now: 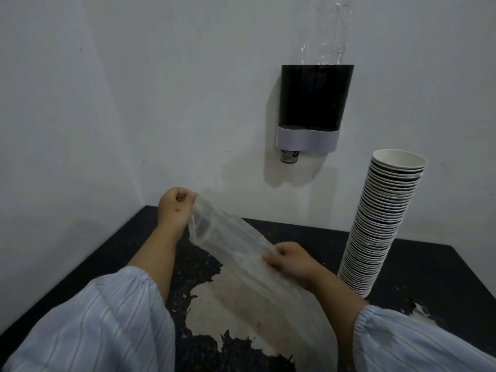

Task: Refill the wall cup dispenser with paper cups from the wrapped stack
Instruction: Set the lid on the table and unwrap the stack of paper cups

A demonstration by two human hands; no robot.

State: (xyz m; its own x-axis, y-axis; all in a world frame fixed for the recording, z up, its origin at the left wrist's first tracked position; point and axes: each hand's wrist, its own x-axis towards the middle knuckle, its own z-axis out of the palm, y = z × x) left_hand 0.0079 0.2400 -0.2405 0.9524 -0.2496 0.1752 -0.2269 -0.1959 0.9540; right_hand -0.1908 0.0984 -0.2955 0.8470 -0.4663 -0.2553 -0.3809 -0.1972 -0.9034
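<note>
A tall stack of white paper cups (pixel 381 224) stands unwrapped and leaning on the dark table at the right, mouths up. Both hands hold an empty clear plastic wrapper (pixel 230 242) stretched between them above the table. My left hand (pixel 175 208) pinches its upper end; my right hand (pixel 290 260) grips it lower down, left of the stack. The black wall cup dispenser (pixel 314 103) with a white band hangs above, and one cup bottom (pixel 289 156) pokes out underneath. A clear tube (pixel 330 33) rises from its top.
The dark table (pixel 442 275) has a worn pale patch (pixel 236 312) in the middle. White walls meet in a corner at the back left. Striped light-blue sleeves cover both forearms near the bottom edge.
</note>
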